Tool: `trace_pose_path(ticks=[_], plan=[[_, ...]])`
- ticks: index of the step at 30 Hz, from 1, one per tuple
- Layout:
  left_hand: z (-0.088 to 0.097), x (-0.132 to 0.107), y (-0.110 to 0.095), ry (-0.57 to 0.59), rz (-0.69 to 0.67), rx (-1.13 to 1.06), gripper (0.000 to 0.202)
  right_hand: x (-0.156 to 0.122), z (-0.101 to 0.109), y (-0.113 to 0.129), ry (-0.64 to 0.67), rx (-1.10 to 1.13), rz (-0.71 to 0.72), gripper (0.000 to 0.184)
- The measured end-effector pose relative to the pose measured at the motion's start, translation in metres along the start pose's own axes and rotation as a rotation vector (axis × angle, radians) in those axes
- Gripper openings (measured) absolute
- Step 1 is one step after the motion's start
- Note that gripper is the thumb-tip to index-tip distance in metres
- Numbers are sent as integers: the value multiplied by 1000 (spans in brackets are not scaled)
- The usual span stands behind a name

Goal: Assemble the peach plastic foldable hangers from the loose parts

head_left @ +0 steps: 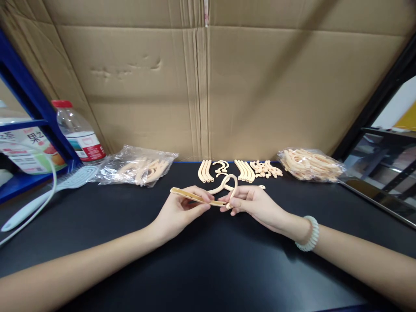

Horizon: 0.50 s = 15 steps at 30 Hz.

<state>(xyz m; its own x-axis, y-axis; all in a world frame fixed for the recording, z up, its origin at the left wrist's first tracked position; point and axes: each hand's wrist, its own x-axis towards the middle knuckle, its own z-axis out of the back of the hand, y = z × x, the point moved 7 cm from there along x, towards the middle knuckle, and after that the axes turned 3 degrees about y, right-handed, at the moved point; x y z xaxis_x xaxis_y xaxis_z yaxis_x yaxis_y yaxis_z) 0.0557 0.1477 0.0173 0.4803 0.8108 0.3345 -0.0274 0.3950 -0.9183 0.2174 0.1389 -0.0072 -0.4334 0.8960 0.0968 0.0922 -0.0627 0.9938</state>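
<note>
**Two plastic pieces held end to end above the black table**

The left hand is closed in a pinch on a long flat strip of beige plastic. It grips the strip near its right end, and the rest of the strip runs out to the left, past the fingers. The right hand is closed too. Its fingertips grip the foot of a hook piece of the same colour, and the curved top of this piece stands up just behind the fingers. Both pieces are lifted a little above the table, in the space between the two hands. Their ends touch or nearly touch; I cannot tell if they are already joined.

In my judgement, the step in hand is the fitting of the strip's end to the foot of the hook piece. Such a fit calls for the two ends to be lined up straight. It also needs a firm grip close to the joint and a push of the hands toward each other, without bending the thin strip.

Behind the hands, near the cardboard wall, lie rows of curved pieces, a loose hook and a heap of small parts. A bag of parts lies well to the right of the right hand. Another bag lies to the left of the left hand. Further left are a water bottle and a pale brush. The right wrist wears a bead bracelet.
</note>
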Motion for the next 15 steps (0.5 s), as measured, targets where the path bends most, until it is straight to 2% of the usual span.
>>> trace_pose_path(ticks=[7,15], plan=[[-5,-3,-5,36,-15,43,6,-1,-1,0,-7,4,-37,27],[-6,-4,-6,43,-27,75,12,1,1,-2,-41,-15,10,26]])
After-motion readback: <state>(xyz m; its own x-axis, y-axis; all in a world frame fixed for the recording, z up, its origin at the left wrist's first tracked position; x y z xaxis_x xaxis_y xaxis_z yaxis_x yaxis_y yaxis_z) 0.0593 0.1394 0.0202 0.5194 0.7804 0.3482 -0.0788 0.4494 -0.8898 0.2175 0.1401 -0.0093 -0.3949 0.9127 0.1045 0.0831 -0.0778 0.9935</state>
